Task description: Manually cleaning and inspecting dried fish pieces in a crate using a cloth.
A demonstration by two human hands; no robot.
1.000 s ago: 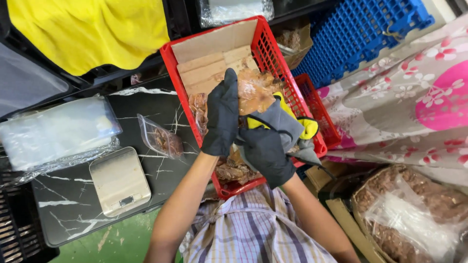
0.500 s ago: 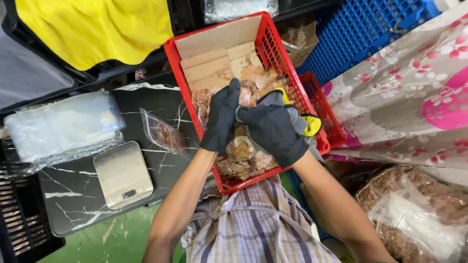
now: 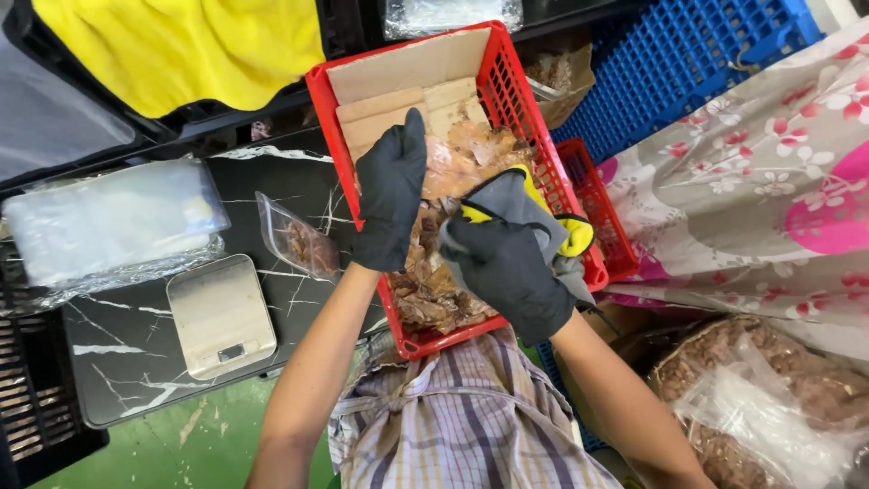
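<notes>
My left hand (image 3: 391, 195), in a black glove, is raised over the red plastic basket (image 3: 532, 136) with the fingers straight and together, flat and holding nothing that I can see. My right hand (image 3: 511, 272), also gloved in black, hangs just beside it, lower over the basket, fingers curled down; whether it pinches anything I cannot tell. A grey and yellow glove (image 3: 534, 208) lies draped on the basket's right rim, touching my right hand.

The basket is lined with cardboard (image 3: 412, 72) at its far end and holds brown dried pieces (image 3: 434, 290), some in clear bags (image 3: 471, 154). On the dark marbled tabletop (image 3: 127, 362) to the left sits a small clear bag of the same brown stuff (image 3: 299, 243), then a small steel scale (image 3: 220, 314), and a stack of empty clear bags (image 3: 109, 222). Beyond are a yellow cloth (image 3: 181, 45) and a blue crate (image 3: 688, 63); at my right, a flowered cloth (image 3: 760, 190) and a big open sack of brown pieces (image 3: 769, 398).
</notes>
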